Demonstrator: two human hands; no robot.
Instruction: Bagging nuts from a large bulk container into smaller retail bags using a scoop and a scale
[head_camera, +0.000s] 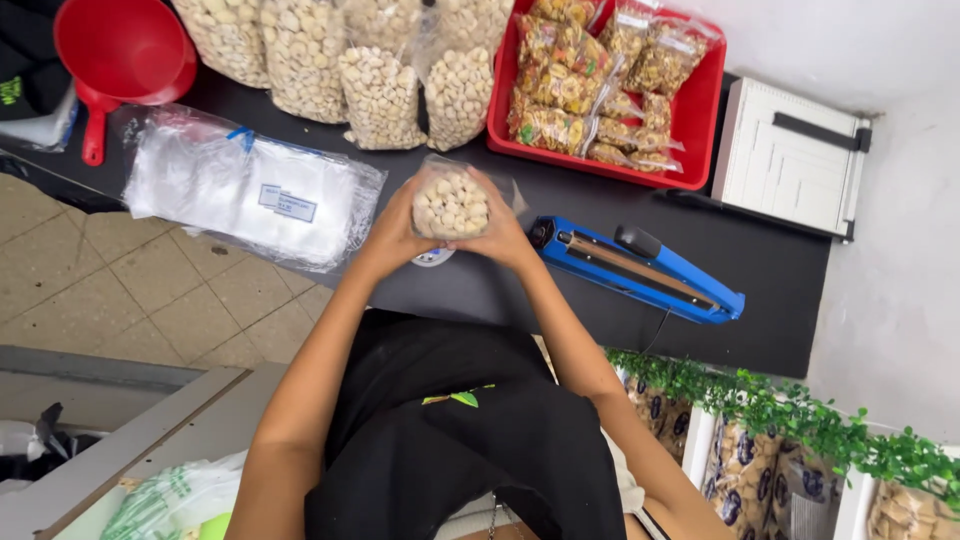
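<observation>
Clear plastic bag of nuts (451, 203) is clasped between left hand (392, 236) and right hand (503, 235), fingers closed around it, above the black table's (760, 270) front edge, beside the blue sealer (640, 270).

Between my left hand (393, 235) and right hand (500, 232): a glossy, clear plastic pouch (451, 203) of matt, pale nuts. Sealer (637, 268): smooth blue plastic. Table (770, 290): matt black. Tray (697, 120) and funnel (122, 48): shiny red plastic.
</observation>
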